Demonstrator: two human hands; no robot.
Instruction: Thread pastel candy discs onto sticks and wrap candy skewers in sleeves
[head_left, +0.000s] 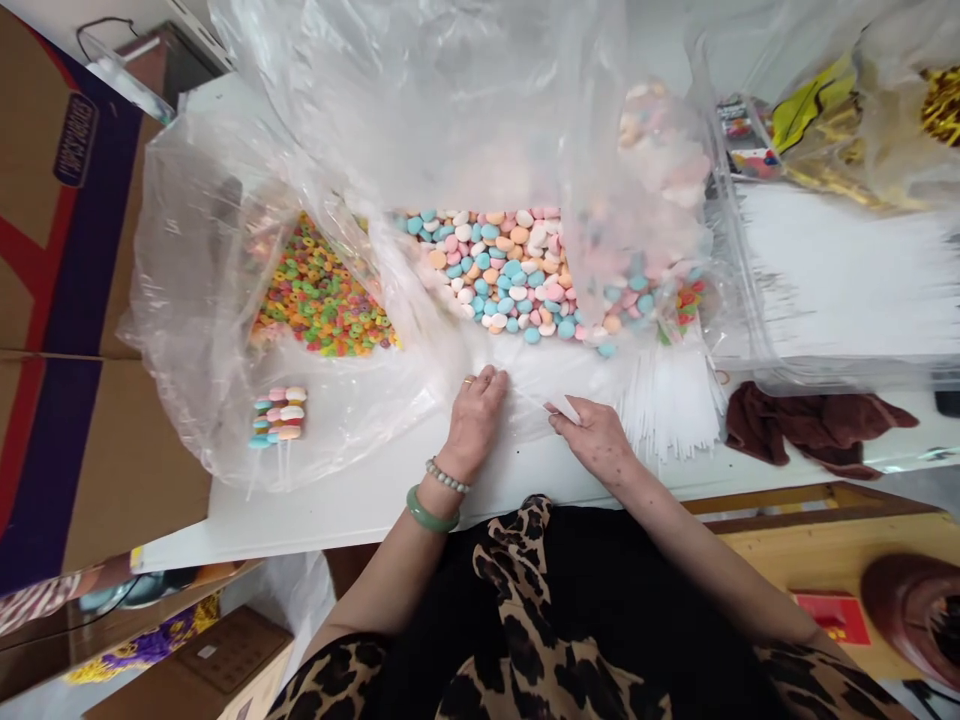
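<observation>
My left hand (478, 418), with a ring, a bead bracelet and a green bangle, lies at the front edge of a clear plastic bag (420, 375). Its fingers are bent and close together, and whatever may be under them is hidden. Just beyond it are pastel candies (510, 270) in pink, white, blue and orange. To the right, my right hand (596, 438) pinches a thin white stick (572, 408) between thumb and fingers. A fan of white sticks (671, 405) lies beside that hand.
Small colourful ring candies (326, 290) fill a bag on the left. Several candy pieces on sticks (279, 415) lie in front of it. A clear tub (780, 375) of white sticks and a brown cloth (817, 425) are at right; a cardboard box (142, 440) stands left.
</observation>
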